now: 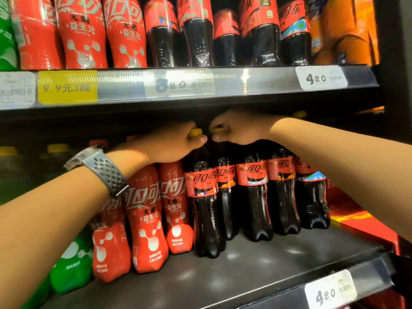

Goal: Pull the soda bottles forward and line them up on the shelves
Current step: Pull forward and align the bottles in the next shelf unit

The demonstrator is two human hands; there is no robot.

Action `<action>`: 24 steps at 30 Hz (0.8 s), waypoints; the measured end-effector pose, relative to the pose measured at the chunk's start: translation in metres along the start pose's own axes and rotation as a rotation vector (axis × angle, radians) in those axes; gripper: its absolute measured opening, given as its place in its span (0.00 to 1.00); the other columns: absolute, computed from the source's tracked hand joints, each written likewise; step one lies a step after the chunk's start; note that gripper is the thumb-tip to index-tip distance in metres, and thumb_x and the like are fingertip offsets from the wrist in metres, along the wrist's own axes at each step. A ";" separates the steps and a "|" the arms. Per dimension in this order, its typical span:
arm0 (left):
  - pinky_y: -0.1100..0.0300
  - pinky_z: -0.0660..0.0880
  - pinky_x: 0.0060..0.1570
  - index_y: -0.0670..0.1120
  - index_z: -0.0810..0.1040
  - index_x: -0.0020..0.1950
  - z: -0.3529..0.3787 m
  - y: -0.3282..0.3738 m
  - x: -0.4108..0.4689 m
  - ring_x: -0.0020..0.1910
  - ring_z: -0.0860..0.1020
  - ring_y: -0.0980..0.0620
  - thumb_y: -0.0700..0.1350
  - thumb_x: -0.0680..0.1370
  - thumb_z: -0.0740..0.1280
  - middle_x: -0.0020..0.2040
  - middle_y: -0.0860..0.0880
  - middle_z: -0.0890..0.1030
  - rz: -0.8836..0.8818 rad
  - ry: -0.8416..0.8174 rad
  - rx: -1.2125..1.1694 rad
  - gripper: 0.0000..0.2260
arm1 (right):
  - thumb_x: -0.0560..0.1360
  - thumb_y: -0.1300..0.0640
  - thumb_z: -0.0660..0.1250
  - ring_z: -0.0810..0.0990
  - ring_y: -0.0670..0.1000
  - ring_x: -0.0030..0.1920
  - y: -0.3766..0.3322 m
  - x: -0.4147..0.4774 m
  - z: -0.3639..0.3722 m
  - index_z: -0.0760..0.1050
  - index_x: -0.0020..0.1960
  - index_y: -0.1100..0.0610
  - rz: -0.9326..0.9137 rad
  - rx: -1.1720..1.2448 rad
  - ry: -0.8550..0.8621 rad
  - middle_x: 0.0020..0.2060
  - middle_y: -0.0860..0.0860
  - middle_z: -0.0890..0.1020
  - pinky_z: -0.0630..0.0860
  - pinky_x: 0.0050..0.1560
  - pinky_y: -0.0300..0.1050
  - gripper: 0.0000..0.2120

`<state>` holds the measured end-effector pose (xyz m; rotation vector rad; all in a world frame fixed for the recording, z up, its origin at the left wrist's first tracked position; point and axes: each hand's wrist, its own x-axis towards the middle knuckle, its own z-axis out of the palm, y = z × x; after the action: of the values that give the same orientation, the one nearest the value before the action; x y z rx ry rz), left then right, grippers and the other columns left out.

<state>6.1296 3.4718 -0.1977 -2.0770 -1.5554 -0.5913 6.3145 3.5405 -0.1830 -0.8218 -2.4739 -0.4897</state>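
My left hand (176, 141) pinches a yellow cap (196, 132) | my right hand (240, 128) pinches the neighbouring cap (217, 130) | price tag (321, 78) reads 4.20

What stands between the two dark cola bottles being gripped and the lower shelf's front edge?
Nothing visible. The left hand and right hand grip the yellow caps of the dark bottles; the lower shelf ahead of them is bare up to its front rail. The red bottles stand beside, not in front.

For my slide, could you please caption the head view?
Left hand and right hand grip yellow-capped cola bottles on the lower shelf.
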 end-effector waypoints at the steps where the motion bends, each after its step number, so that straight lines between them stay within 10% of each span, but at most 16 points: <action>1: 0.54 0.70 0.43 0.44 0.71 0.48 -0.001 -0.001 0.001 0.41 0.75 0.48 0.57 0.80 0.59 0.42 0.47 0.76 -0.003 -0.023 -0.014 0.16 | 0.79 0.51 0.62 0.76 0.51 0.47 0.000 -0.001 -0.001 0.76 0.58 0.55 -0.011 0.005 -0.013 0.47 0.49 0.78 0.69 0.45 0.43 0.12; 10: 0.50 0.73 0.50 0.44 0.73 0.50 -0.008 -0.005 -0.004 0.45 0.77 0.46 0.56 0.80 0.60 0.45 0.46 0.78 0.002 -0.051 -0.052 0.15 | 0.80 0.53 0.60 0.77 0.53 0.48 0.000 -0.006 -0.003 0.77 0.58 0.56 -0.039 0.064 -0.042 0.47 0.51 0.81 0.70 0.47 0.45 0.12; 18: 0.62 0.66 0.36 0.49 0.70 0.43 -0.013 -0.001 -0.008 0.40 0.73 0.54 0.61 0.79 0.59 0.42 0.52 0.75 -0.015 -0.036 0.070 0.16 | 0.80 0.49 0.60 0.77 0.55 0.50 -0.012 0.000 -0.002 0.75 0.59 0.55 -0.016 -0.115 -0.071 0.52 0.53 0.80 0.73 0.55 0.51 0.13; 24: 0.57 0.71 0.58 0.48 0.72 0.67 -0.031 0.001 -0.032 0.59 0.75 0.46 0.60 0.80 0.56 0.63 0.46 0.77 0.003 0.008 0.181 0.22 | 0.81 0.51 0.56 0.77 0.57 0.50 -0.019 0.003 0.003 0.75 0.57 0.57 0.019 -0.141 -0.039 0.51 0.56 0.80 0.73 0.55 0.52 0.14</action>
<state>6.1204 3.4285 -0.1918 -1.9391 -1.5410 -0.4406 6.2997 3.5292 -0.1868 -0.9176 -2.4867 -0.6529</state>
